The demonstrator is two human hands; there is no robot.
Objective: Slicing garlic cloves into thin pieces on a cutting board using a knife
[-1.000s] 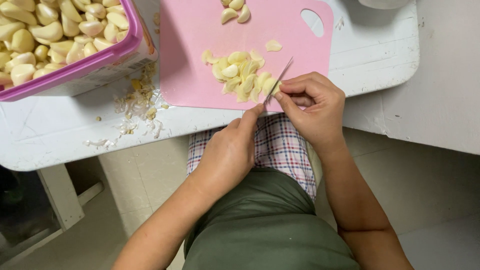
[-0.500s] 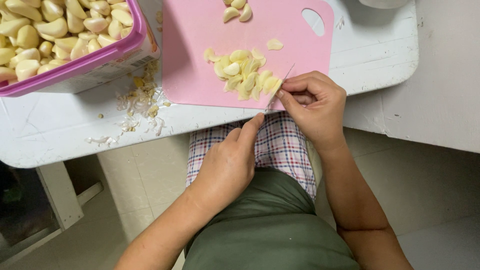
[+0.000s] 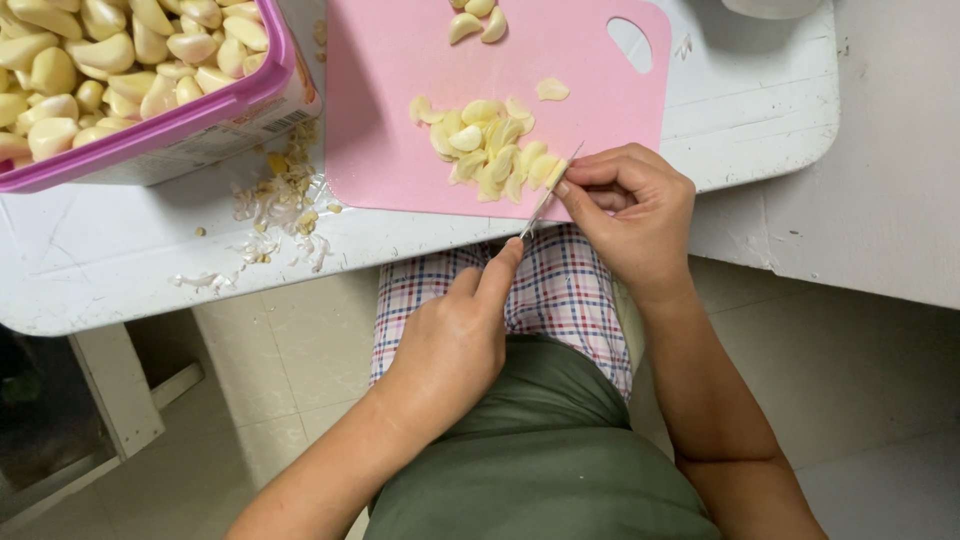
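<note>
While the view looks straight down over the person's lap, the purple-rimmed tub sits far to the left of the left hand, up on the white table, packed with whole peeled garlic cloves. Between tub and left hand, a scatter of papery garlic skins and trimmings lies on the table, just beside the left edge of the pink cutting board. Left hand: closed around the handle of a small knife; the handle itself is hidden in the fist, index finger stretched forward along it, thin blade running up and right from that fingertip. Just above the left hand, on the board, a loose heap of halved or sliced garlic pieces; the blade tip reaches the heap's right edge. Two more cloves lie at the top edge of the board, well apart from both hands. Right hand: curled, thumb and fingertips pinched together right at the blade, just beside the heap; whether a clove is pinned under the fingertips cannot be told, since the fingers cover that spot. Below both hands, a checked cloth over the lap, and a green garment lower down.
</note>
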